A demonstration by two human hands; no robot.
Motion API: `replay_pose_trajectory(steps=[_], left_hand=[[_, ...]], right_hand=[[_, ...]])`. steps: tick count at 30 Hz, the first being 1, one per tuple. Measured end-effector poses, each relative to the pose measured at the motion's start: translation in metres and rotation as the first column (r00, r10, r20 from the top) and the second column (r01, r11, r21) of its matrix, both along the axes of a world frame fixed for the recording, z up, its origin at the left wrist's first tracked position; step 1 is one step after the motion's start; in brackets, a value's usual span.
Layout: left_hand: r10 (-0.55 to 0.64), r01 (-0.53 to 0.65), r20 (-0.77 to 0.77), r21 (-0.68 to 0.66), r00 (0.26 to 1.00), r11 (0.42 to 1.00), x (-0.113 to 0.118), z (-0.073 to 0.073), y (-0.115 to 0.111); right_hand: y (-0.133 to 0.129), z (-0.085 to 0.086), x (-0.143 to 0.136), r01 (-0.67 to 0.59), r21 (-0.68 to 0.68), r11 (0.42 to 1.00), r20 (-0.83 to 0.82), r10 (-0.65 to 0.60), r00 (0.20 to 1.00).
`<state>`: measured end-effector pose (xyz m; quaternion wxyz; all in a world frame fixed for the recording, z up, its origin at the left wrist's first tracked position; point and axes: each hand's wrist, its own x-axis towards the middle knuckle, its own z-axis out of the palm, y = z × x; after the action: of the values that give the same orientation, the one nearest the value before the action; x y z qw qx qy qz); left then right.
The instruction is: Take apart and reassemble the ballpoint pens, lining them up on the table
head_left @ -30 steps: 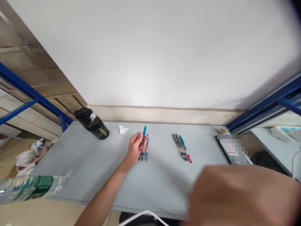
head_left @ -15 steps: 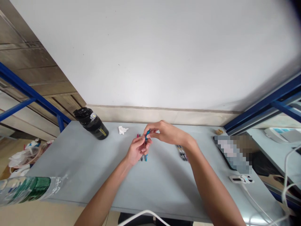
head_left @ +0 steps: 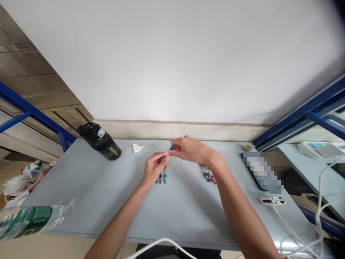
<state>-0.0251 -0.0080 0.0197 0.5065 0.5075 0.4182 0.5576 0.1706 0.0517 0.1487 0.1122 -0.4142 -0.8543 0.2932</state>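
My right hand (head_left: 191, 149) reaches in over the middle of the desk, closed, with a small blue piece (head_left: 171, 147) like a pen part in its fingertips. The tips of my left hand (head_left: 155, 165) meet it, thumb and forefinger pinched together. Whether anything thin is between those left fingers I cannot make out. Beneath the left hand lie several pens, among them a blue-ended pen (head_left: 165, 177) and a black-ended pen (head_left: 160, 178), their upper parts partly hidden. Beside my right wrist rests a second group of pens (head_left: 207, 173), with black ends and one pink-red end.
A black bottle (head_left: 104, 142) and a crumpled tissue (head_left: 137, 148) are at the back left. A green-labelled plastic bottle (head_left: 32, 219) lies at the left front. Toward the right are a phone (head_left: 261, 172), a white device with a cable (head_left: 272, 200) and blue frame bars (head_left: 299, 111).
My fingers have shifted: the left hand sits lower and flatter, and the blue piece is now on the right hand's side. More of the pens below shows. The view has moved slightly.
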Motion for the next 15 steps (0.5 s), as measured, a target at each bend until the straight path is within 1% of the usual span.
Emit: replay_pose_trajectory(steps=[3,6,9,11,12,13,15], left_hand=[[-0.031,0.039,0.109,-0.073,0.994,0.997,0.000,-0.002,0.001],[-0.081,0.105,0.235,-0.091,0.969,0.990,0.001,-0.001,0.001],[-0.146,0.173,0.298,-0.068,0.943,0.983,0.002,0.004,-0.001],[-0.140,0.163,0.292,-0.054,0.946,0.985,0.001,0.007,-0.002],[-0.122,0.142,0.273,-0.053,0.954,0.988,0.001,0.008,-0.003],[-0.101,0.117,0.242,-0.053,0.965,0.992,0.002,0.009,-0.005],[-0.079,0.088,0.161,-0.047,0.984,0.995,0.004,0.010,-0.008]], right_hand=[[0.001,0.001,0.001,-0.087,0.042,0.995,-0.141,0.092,0.986],[-0.001,0.004,0.001,-0.148,0.056,0.987,-0.245,0.157,0.957],[-0.009,0.007,-0.002,-0.194,-0.010,0.981,-0.384,0.175,0.907],[-0.017,0.003,-0.003,-0.239,-0.103,0.966,-0.500,0.157,0.852],[-0.021,-0.001,-0.003,-0.250,-0.149,0.957,-0.551,0.130,0.824],[-0.024,-0.008,-0.003,-0.245,-0.182,0.952,-0.595,0.092,0.798],[-0.029,-0.024,-0.001,-0.171,-0.204,0.964,-0.650,-0.003,0.760]])
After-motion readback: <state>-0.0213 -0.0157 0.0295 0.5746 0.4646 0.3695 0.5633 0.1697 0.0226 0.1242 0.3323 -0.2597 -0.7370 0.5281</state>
